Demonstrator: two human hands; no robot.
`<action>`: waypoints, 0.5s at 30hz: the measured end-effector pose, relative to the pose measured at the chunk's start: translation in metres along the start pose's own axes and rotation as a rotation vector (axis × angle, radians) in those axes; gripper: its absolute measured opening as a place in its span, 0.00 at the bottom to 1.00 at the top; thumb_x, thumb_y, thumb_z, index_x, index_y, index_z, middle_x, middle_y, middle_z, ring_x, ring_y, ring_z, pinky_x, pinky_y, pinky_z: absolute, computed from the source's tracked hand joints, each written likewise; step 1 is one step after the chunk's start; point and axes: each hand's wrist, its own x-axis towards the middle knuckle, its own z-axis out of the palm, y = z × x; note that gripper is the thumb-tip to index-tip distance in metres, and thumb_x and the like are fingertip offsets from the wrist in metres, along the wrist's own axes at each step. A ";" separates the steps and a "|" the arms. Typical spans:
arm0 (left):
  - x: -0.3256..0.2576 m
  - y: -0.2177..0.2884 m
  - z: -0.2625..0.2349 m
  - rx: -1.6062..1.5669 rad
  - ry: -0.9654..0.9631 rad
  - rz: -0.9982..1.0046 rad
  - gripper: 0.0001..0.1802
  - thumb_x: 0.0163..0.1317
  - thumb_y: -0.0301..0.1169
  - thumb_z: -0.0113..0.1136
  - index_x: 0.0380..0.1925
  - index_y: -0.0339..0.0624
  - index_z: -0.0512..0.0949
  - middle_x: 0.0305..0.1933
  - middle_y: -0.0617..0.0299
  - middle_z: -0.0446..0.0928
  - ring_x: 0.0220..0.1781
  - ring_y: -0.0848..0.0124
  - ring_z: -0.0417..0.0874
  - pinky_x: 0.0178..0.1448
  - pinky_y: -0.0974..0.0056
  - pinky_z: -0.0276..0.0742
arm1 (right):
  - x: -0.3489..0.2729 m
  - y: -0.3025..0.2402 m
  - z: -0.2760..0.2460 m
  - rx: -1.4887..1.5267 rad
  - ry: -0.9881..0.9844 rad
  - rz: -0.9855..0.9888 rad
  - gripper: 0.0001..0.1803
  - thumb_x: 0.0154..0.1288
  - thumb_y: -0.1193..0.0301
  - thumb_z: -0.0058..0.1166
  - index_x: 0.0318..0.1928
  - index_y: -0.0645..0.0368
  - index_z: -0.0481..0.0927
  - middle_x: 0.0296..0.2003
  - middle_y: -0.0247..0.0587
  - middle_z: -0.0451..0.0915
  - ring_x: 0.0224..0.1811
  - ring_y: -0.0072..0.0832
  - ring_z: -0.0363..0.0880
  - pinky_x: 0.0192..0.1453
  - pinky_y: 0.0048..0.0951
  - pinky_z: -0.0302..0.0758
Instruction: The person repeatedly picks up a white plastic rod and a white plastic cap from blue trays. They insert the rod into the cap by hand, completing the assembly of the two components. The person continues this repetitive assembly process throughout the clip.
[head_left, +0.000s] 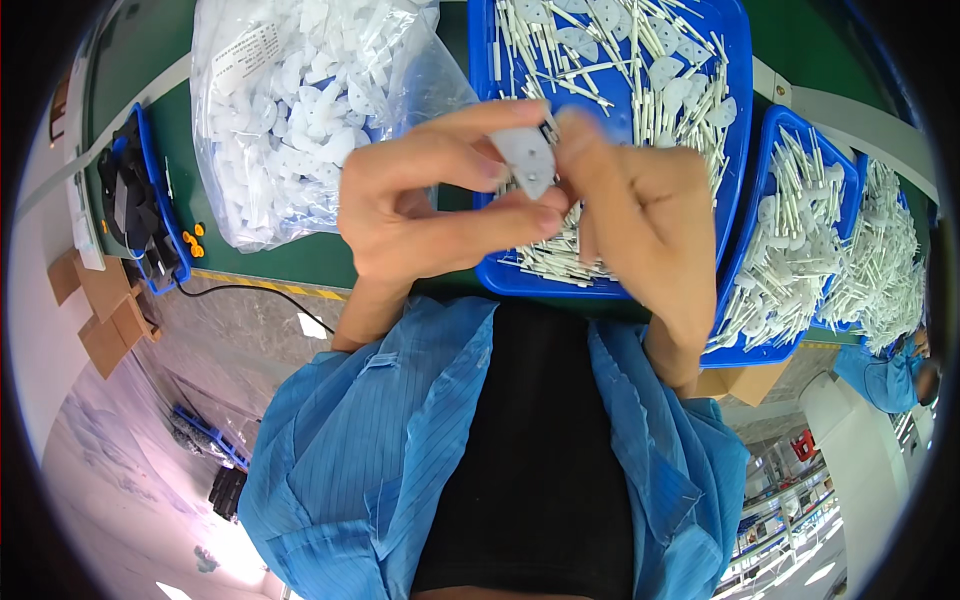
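My left hand [430,195] grips a small white, translucent plastic piece [527,160] between thumb and fingers, with small holes or dots showing on its face. Close against its right side is my right hand [645,215], fingers pinched together and blurred at the tips. Whatever the right fingertips hold is hidden. Beneath both hands lies a blue tray [740,130] with many thin white rods [560,262] and more white plastic pieces [665,72].
To the left, a clear plastic bag [300,130] bulges with white pieces. More blue trays [770,352] of rods and pieces stand at the right. A blue bin [150,190] with black items and several yellow parts [194,240] sit far left. Another person [885,375] is at far right.
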 end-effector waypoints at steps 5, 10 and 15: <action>-0.002 0.012 0.008 -0.095 0.390 -0.385 0.27 0.59 0.32 0.71 0.56 0.40 0.70 0.55 0.52 0.70 0.49 0.41 0.84 0.48 0.52 0.89 | 0.052 0.058 -0.005 -0.730 0.464 -0.589 0.08 0.59 0.75 0.61 0.40 0.61 0.84 0.33 0.38 0.77 0.35 0.39 0.78 0.36 0.33 0.74; -0.001 0.012 0.019 -0.478 0.694 -0.660 0.13 0.67 0.31 0.63 0.43 0.30 0.77 0.43 0.46 0.78 0.42 0.60 0.86 0.48 0.45 0.88 | 0.034 0.060 0.003 -0.778 0.290 -0.520 0.04 0.56 0.81 0.59 0.33 0.62 0.79 0.39 0.39 0.77 0.42 0.40 0.75 0.48 0.38 0.75; 0.007 0.016 0.019 -0.432 0.545 -0.838 0.15 0.71 0.35 0.57 0.46 0.32 0.75 0.43 0.45 0.81 0.40 0.55 0.88 0.44 0.54 0.89 | 0.007 0.042 0.010 -0.403 0.357 -0.455 0.11 0.63 0.81 0.57 0.44 0.63 0.73 0.37 0.42 0.81 0.33 0.42 0.82 0.36 0.38 0.77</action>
